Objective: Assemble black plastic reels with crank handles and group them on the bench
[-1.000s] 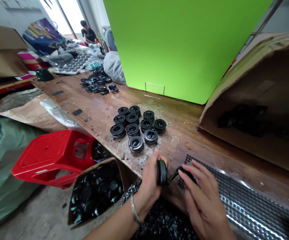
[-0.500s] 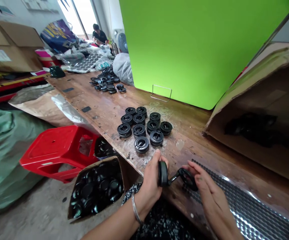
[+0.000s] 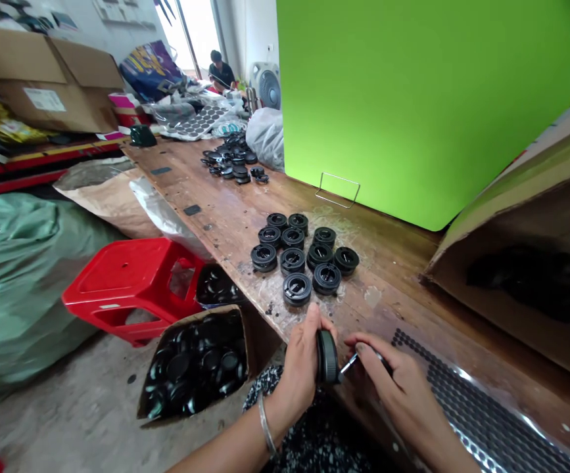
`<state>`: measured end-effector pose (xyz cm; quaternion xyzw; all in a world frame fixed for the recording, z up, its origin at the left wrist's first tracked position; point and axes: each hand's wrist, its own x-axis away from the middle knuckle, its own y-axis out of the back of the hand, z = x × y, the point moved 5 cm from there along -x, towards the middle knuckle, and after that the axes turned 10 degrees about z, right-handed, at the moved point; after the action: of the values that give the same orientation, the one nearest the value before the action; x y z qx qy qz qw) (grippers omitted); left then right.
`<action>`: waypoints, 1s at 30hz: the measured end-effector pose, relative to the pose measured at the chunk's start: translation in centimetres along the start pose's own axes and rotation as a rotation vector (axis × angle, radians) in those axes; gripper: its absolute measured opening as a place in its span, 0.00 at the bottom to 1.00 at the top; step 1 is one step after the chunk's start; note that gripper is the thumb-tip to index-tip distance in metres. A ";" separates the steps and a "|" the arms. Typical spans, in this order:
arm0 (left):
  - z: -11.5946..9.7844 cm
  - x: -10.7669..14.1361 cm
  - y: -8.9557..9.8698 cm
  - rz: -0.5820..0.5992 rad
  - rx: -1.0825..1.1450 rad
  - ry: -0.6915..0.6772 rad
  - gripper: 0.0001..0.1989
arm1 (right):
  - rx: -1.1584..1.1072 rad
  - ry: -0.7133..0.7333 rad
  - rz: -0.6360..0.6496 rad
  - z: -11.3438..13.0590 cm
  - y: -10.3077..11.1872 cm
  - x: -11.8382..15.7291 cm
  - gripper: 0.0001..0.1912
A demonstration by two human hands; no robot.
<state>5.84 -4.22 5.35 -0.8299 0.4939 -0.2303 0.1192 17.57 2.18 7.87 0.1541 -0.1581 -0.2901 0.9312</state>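
My left hand is closed around a black round part with a ribbed rim, held on edge above the table's front edge. A short shiny arm sticks out from that part toward my right hand. The fingers of my right hand are wrapped round a black piece at the arm's other end, mostly hidden behind them. Just beyond my hands, several similar black round parts lie flat in a cluster on the wooden table.
Right of my hands lies a sheet of black dots. A cardboard box and a green panel border the table. Below left stand a red stool and a box of black parts. A person sits far back.
My right hand has moved in toward the left hand and closed round the black end piece, which showed as an open ring before. The camera view has turned slightly left.
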 end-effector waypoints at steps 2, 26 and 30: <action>0.0 -0.1 0.1 0.035 -0.036 0.011 0.31 | 0.062 0.016 -0.019 0.4 0.2 -0.3 0.20; 0.4 -0.1 3.8 0.242 -1.324 -0.513 0.31 | 1.045 0.396 -0.215 0.6 -6.3 -4.8 0.24; 1.1 -0.1 3.6 0.246 -1.364 -0.511 0.34 | 0.998 0.369 -0.185 -0.4 -6.5 -5.1 0.27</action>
<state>3.58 -5.93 2.83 -0.6860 0.5738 0.3435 -0.2866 10.58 0.16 4.03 0.6395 -0.0963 -0.2286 0.7277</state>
